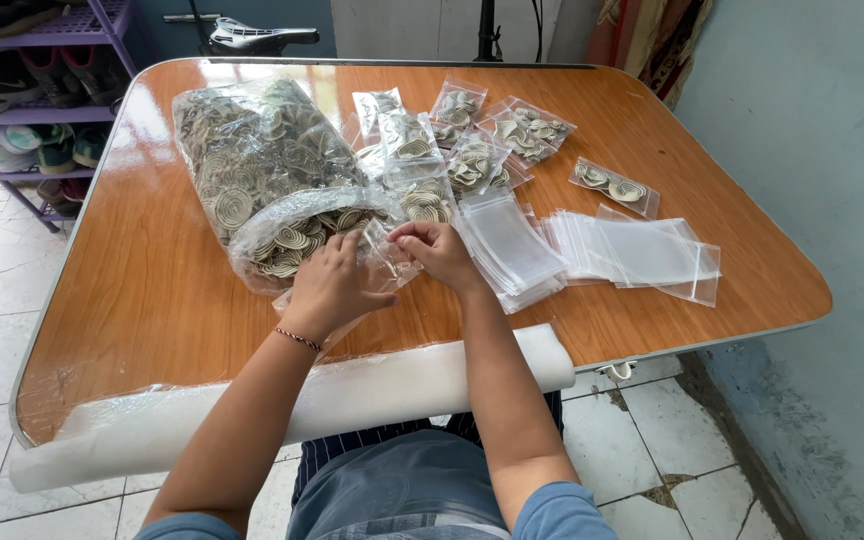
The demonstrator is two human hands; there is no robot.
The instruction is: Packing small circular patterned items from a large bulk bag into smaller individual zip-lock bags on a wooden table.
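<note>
While both hands met near the middle of the table [152, 300], the left hand [330, 288] and the right hand [439, 250] pinched a small clear pouch [389, 256] between them. The left fingers were curled on the pouch's near-left edge and the right fingertips gripped its upper right edge, so each hand was closed on the same pouch. What lay inside the pouch could not be made out. A thin bracelet [298, 339] sat on the left wrist.

Just beyond the left hand lay a large clear bag [252, 170], on its side and full of pale spiral coils, its open mouth turned toward the hands; the pouch touched or overlapped that mouth. Behind the hands, filled pouches [472, 150] of coils were scattered across the far middle of the table, some overlapping. One filled pouch [614, 186] lay apart toward the right.

Just right of the right hand sat a stack of empty pouches [512, 245], and a second, looser spread of empties [652, 255] lay farther right, near the table's edge. A white roll [352, 395] of sheet ran along the near edge, over the person's lap. At the upper left stood a purple shoe rack [32, 90] on the tiled floor.
</note>
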